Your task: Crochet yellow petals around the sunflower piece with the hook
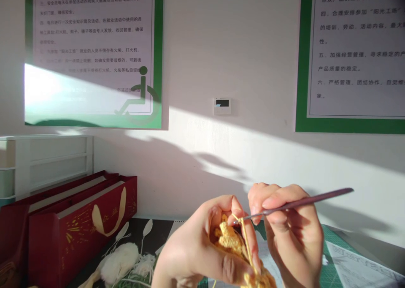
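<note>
My left hand (202,245) is closed around a yellow crocheted piece (230,239), its fingers curled over the stitches. In my right hand (291,224) is a crochet hook with a dark handle (311,198), pinched between thumb and fingers and slanting up to the right. The hook's thin metal tip meets a yellow loop beside my left fingertips. A strand of yellow yarn (247,241) runs down from that loop to more yellow crochet work at the bottom edge. Part of the piece is hidden inside my left hand.
Red gift bags (85,224) stand at the left, near a white rack (58,161). White fluffy decorations (120,262) lie before them. A green cutting mat (329,254) with printed paper (360,264) is at the right. Posters (158,68) and a small wall panel (222,106) are behind.
</note>
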Available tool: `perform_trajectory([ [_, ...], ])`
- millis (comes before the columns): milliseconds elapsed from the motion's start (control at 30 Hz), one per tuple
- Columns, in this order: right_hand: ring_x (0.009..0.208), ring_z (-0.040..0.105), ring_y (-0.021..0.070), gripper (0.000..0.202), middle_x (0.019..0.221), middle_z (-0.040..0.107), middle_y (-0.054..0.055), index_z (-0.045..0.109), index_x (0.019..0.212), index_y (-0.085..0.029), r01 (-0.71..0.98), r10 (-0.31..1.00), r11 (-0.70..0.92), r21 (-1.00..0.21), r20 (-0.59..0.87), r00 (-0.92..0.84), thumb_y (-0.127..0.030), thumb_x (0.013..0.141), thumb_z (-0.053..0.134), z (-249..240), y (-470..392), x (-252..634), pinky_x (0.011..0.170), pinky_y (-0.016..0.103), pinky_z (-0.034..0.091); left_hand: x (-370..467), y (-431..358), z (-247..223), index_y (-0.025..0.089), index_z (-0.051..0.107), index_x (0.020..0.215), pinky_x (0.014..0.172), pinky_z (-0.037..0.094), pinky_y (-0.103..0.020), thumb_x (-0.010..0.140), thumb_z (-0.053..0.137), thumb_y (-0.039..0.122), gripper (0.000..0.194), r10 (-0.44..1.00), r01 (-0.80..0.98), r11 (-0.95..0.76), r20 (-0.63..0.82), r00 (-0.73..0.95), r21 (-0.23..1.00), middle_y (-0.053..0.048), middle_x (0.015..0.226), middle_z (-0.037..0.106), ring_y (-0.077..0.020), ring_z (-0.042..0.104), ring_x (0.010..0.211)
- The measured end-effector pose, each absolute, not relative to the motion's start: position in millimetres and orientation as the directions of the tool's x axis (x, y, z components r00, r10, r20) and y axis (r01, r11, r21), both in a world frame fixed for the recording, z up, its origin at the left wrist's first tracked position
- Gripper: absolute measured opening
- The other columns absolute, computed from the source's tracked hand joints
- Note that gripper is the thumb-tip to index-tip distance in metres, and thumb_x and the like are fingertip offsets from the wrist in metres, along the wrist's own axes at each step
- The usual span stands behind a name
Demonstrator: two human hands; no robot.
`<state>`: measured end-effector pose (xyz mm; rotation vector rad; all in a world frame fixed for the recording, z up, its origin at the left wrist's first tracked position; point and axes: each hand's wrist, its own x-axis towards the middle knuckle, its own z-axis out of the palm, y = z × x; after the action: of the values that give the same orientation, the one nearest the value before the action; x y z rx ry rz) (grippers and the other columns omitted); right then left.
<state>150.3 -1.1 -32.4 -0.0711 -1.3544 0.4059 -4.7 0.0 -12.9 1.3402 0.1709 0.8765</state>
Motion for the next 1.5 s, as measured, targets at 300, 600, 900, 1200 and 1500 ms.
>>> perform_trajectory([
  [300,0.052,0.032,0.0083,0.028,0.059,0.038,-0.006,0.052,0.077,-0.021,-0.571,0.630,0.658,-0.490,0.774,0.062,-0.033,0.102,0.050,-19,-5,144,0.051,0.023,0.030,-12,15,-17,0.013,0.060,0.075,0.055,0.050,-0.022,0.042,0.096,0.011,0.049,0.446,-0.458,0.090,0.376,0.812,0.884,-0.007,0.068,0.071,-0.0125,0.061,0.055],
  [600,0.063,0.060,0.0099,0.016,0.086,0.066,-0.001,0.059,0.086,-0.024,-0.444,0.682,0.611,-0.655,0.721,-0.125,-0.034,0.093,0.069,-26,7,141,0.054,0.021,0.046,-10,1,-9,0.020,0.043,0.082,0.058,0.040,-0.018,0.072,0.084,0.019,0.043,0.705,-0.332,-0.360,0.487,0.515,0.872,0.003,0.079,0.057,-0.0079,0.049,0.068],
  [900,0.086,0.067,0.0174,0.012,0.083,0.072,0.002,0.063,0.092,-0.027,-0.359,0.627,0.737,-0.572,0.778,0.048,-0.039,0.095,0.067,-30,7,142,0.077,0.029,0.054,-5,4,-13,0.019,0.050,0.093,0.062,0.042,-0.023,0.078,0.086,0.028,0.040,0.671,-0.323,-0.409,0.521,0.528,0.853,0.001,0.084,0.059,-0.0111,0.053,0.071],
  [1200,0.076,0.062,0.0151,0.022,0.078,0.072,0.001,0.066,0.084,-0.024,-0.463,0.737,0.636,-0.618,0.664,0.127,-0.043,0.085,0.078,-30,31,162,0.076,0.027,0.047,-24,19,-13,0.031,0.056,0.137,0.108,0.041,-0.038,0.073,0.071,0.070,0.077,0.522,0.164,-0.846,0.728,0.445,0.507,-0.008,0.135,0.059,-0.0294,0.054,0.127],
  [1500,0.073,0.061,0.0128,0.024,0.075,0.070,-0.001,0.068,0.082,-0.025,-0.602,0.791,0.554,-0.575,0.589,0.166,-0.043,0.079,0.083,-36,50,171,0.071,0.025,0.051,-26,33,-7,0.025,0.070,0.119,0.102,0.048,-0.044,0.095,0.062,0.014,0.028,0.190,0.247,-0.947,0.978,-0.085,0.205,-0.010,0.129,0.065,-0.0263,0.059,0.124],
])
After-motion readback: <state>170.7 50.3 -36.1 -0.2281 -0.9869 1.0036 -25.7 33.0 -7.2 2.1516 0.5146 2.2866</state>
